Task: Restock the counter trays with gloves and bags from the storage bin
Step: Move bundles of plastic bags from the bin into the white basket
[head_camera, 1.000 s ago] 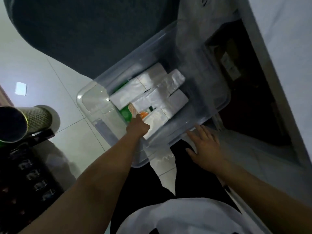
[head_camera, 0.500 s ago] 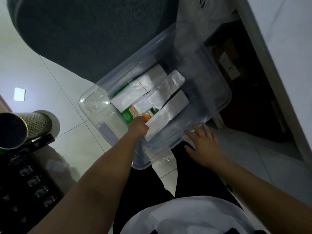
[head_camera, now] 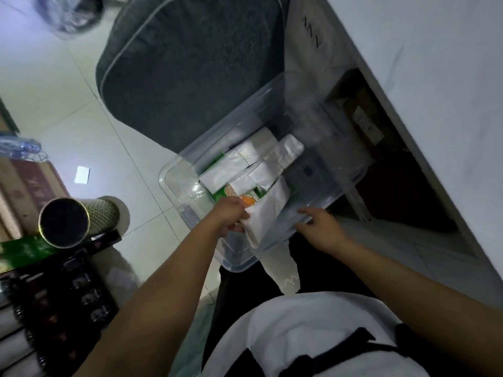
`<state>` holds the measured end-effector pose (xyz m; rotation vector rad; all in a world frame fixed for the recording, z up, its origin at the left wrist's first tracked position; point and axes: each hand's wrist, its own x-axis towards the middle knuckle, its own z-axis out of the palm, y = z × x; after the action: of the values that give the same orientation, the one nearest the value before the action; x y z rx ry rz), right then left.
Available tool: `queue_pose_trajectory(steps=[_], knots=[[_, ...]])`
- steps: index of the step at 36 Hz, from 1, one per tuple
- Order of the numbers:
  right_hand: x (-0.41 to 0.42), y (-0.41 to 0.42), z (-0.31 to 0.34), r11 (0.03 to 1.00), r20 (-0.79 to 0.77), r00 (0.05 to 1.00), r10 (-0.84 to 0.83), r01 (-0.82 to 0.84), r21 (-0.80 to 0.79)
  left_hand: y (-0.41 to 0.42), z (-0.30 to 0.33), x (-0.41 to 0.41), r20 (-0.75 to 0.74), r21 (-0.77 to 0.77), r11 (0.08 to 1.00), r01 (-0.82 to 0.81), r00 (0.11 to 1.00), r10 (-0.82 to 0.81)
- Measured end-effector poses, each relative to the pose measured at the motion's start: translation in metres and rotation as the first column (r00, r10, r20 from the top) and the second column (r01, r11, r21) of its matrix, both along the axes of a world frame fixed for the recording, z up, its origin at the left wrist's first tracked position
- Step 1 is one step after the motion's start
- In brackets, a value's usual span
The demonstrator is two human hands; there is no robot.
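A: What's left of the grip?
B: Dark-mouthed tube [head_camera: 64,222] on a cluttered rack, well apart.
A: And the grip?
B: Left hand [head_camera: 230,215] pinches a white packet [head_camera: 268,210] at the clear storage bin [head_camera: 174,183] near rim — other white packets [head_camera: 246,161] and a green pack lie beyond it.
A: Right of it?
B: Right hand [head_camera: 318,229], fingers spread, on the bin wall. Cabinet interior [head_camera: 408,191] too dark — contents unreadable.

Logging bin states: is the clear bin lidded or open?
Open. No lid covers the bin; the left hand reaches inside, gripping a white pack.
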<state>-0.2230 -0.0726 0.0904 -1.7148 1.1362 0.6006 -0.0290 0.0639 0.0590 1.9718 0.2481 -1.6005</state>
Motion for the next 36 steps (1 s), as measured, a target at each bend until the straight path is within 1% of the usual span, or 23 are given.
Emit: queue_pose_trajectory(steps=[1,2,3,4,6,9,12,13,14,17,18,19,20,21,23,24,27,28,30,32,34,36], knots=[[0.003,0.0,0.004,0.988,-0.011,0.993,-0.121,0.122,0.092,-0.001,0.01,-0.001,-0.007,-0.01,1.0,-0.022,1.0,0.022],[0.006,0.0,0.009,0.953,-0.034,0.969,-0.244,0.246,0.179,-0.002,0.02,-0.003,-0.011,-0.021,0.999,-0.042,0.999,0.042],[0.009,0.0,0.013,0.897,-0.075,0.933,-0.352,0.359,0.258,-0.002,0.03,-0.005,-0.011,-0.03,0.998,-0.063,0.998,0.063],[0.011,-0.001,0.018,0.83,-0.128,0.893,-0.431,0.448,0.333,-0.003,0.041,-0.007,-0.006,-0.041,0.996,-0.083,0.997,0.083],[0.014,-0.004,0.025,0.701,-0.209,0.837,-0.506,0.541,0.466,-0.004,0.063,-0.012,0.011,-0.077,0.99,-0.115,0.993,0.117],[0.016,-0.011,0.03,0.564,-0.28,0.798,-0.534,0.583,0.585,-0.001,0.097,-0.019,0.03,-0.167,0.974,-0.152,0.987,0.159],[0.02,-0.022,0.032,0.49,-0.286,0.778,-0.559,0.588,0.643,0.013,0.128,-0.028,0.036,-0.288,0.942,-0.171,0.981,0.189],[0.02,-0.026,0.032,0.45,-0.28,0.769,-0.575,0.583,0.677,0.019,0.137,-0.03,0.03,-0.33,0.927,-0.179,0.979,0.199],[0.019,-0.031,0.033,0.384,-0.275,0.756,-0.594,0.567,0.729,0.026,0.144,-0.033,0.016,-0.37,0.909,-0.193,0.977,0.214],[0.015,-0.039,0.039,0.112,-0.27,0.7,-0.661,0.449,0.887,0.052,0.156,-0.044,-0.061,-0.469,0.839,-0.275,0.958,0.279],[0.013,-0.039,0.042,0.069,-0.25,0.692,-0.677,0.398,0.915,0.06,0.157,-0.048,-0.091,-0.488,0.82,-0.299,0.952,0.293],[0.013,-0.038,0.045,0.069,-0.214,0.692,-0.689,0.356,0.932,0.068,0.157,-0.053,-0.114,-0.496,0.809,-0.316,0.947,0.3],[0.012,-0.035,0.049,0.095,-0.167,0.696,-0.699,0.322,0.942,0.075,0.156,-0.058,-0.131,-0.499,0.803,-0.326,0.944,0.302],[0.012,-0.034,0.053,0.137,-0.118,0.698,-0.706,0.298,0.945,0.081,0.155,-0.062,-0.144,-0.499,0.802,-0.329,0.944,0.297],[0.012,-0.031,0.062,0.252,-0.015,0.706,-0.708,0.272,0.929,0.089,0.151,-0.067,-0.138,-0.486,0.821,-0.299,0.954,0.266],[0.011,-0.031,0.069,0.317,0.042,0.709,-0.704,0.261,0.912,0.09,0.15,-0.068,-0.112,-0.481,0.839,-0.253,0.967,0.227],[0.008,-0.027,0.094,0.497,0.211,0.692,-0.691,0.242,0.833,0.089,0.15,-0.066,0.004,-0.472,0.88,-0.048,0.998,0.057],[0.005,-0.026,0.101,0.553,0.267,0.677,-0.686,0.247,0.795,0.087,0.151,-0.065,0.029,-0.473,0.881,-0.003,0.999,0.019],[-0.002,-0.02,0.117,0.637,0.368,0.625,-0.689,0.279,0.719,0.078,0.156,-0.06,0.027,-0.503,0.864,0.02,1.0,-0.008],[-0.014,-0.011,0.133,0.67,0.445,0.539,-0.715,0.347,0.656,0.067,0.165,-0.056,0.021,-0.559,0.828,0.053,0.999,-0.05],[-0.029,0.001,0.148,0.676,0.501,0.456,-0.735,0.435,0.596,0.057,0.175,-0.057,0.077,-0.618,0.767,0.173,0.984,-0.16],[-0.047,0.015,0.161,0.668,0.542,0.396,-0.742,0.508,0.543,0.047,0.183,-0.064,0.143,-0.651,0.706,0.278,0.959,-0.246]])
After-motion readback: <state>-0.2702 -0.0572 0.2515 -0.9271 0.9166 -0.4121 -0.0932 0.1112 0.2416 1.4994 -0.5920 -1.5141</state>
